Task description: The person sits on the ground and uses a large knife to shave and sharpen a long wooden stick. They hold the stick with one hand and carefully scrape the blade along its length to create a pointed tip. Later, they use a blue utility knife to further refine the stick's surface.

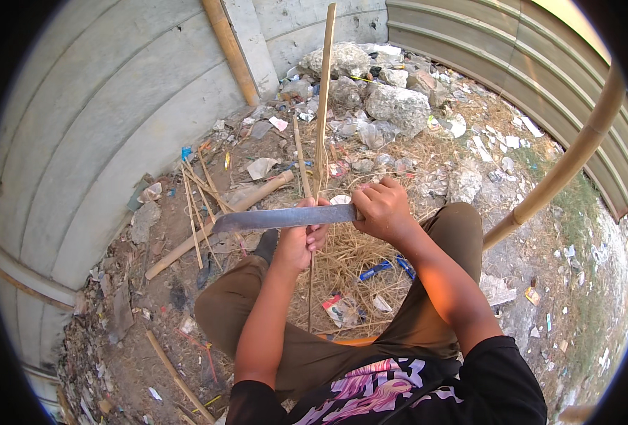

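Machete (278,217) over littered ground (523,333) between walls (108,120)

A long grey steel blade (278,218) and tall pale split-bamboo strip (324,92) block the middle; rightward, a gap separates the bare right hand (386,210) from a thick tan bamboo pole (549,185).

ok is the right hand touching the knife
Touching. The head view shows the right hand closed in a fist around the knife at its handle end, with the blade sticking out toward the left.
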Demonstrator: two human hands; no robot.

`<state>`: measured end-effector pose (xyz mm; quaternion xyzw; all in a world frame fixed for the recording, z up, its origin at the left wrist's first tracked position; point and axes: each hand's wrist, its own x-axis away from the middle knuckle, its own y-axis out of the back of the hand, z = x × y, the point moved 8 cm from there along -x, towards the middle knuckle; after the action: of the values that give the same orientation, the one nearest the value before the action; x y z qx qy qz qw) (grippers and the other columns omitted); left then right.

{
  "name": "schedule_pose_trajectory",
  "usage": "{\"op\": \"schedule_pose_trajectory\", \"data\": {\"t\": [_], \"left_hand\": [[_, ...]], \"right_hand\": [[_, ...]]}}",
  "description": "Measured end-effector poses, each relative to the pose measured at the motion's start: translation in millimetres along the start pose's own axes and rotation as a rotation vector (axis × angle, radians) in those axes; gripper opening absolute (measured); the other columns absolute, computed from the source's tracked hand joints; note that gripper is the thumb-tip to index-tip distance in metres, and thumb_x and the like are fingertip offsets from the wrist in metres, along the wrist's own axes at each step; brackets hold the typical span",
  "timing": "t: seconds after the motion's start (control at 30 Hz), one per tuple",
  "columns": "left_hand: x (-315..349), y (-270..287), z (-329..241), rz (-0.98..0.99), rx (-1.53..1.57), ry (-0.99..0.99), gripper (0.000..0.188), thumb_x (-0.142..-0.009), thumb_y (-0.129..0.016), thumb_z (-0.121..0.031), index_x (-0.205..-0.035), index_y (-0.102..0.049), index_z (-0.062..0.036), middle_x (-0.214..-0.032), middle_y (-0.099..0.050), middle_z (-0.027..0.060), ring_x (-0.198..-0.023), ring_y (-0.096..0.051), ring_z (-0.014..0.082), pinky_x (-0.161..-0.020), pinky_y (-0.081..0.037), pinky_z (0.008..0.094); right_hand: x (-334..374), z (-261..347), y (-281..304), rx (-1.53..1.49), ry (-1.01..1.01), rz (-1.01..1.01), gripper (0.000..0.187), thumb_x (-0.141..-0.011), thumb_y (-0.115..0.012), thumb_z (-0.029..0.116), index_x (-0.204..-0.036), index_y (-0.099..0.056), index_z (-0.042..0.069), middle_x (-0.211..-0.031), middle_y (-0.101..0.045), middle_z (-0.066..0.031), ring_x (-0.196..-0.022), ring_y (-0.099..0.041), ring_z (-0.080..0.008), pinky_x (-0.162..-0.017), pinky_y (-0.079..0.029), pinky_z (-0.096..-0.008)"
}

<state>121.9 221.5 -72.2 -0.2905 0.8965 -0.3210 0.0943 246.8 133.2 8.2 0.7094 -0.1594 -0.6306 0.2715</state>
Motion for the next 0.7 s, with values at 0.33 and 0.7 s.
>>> {"op": "schedule_pose_trajectory", "data": {"t": [0.33, 0.7], "left_hand": [[1, -9, 11, -0.004, -0.058, 0.074, 0.03, -0.107, -0.048, -0.032, -0.113, -0.055, -0.0037, -0.072, -0.041, -0.0039, -0.05, -0.035, 0.0017, -0.041, -0.03, 0.0167], [-10, -8, 22, -0.035, -0.086, 0.148, 0.028, -0.105, -0.051, -0.034, -0.108, -0.055, -0.006, -0.071, -0.042, -0.0047, -0.049, -0.032, 0.0015, -0.04, -0.026, 0.0167]], "right_hand": [[-5, -40, 15, 0.039, -0.279, -0.023, 0.027, -0.06, -0.076, 0.014, -0.069, -0.051, 0.011, -0.057, -0.058, -0.0047, -0.054, -0.06, -0.0258, -0.057, -0.042, -0.0381], [-2, -35, 1, 0.079, -0.337, -0.029, 0.018, -0.064, -0.07, 0.01, -0.067, -0.052, 0.012, -0.054, -0.058, -0.0041, -0.05, -0.06, -0.0256, -0.053, -0.042, -0.0376]]}}
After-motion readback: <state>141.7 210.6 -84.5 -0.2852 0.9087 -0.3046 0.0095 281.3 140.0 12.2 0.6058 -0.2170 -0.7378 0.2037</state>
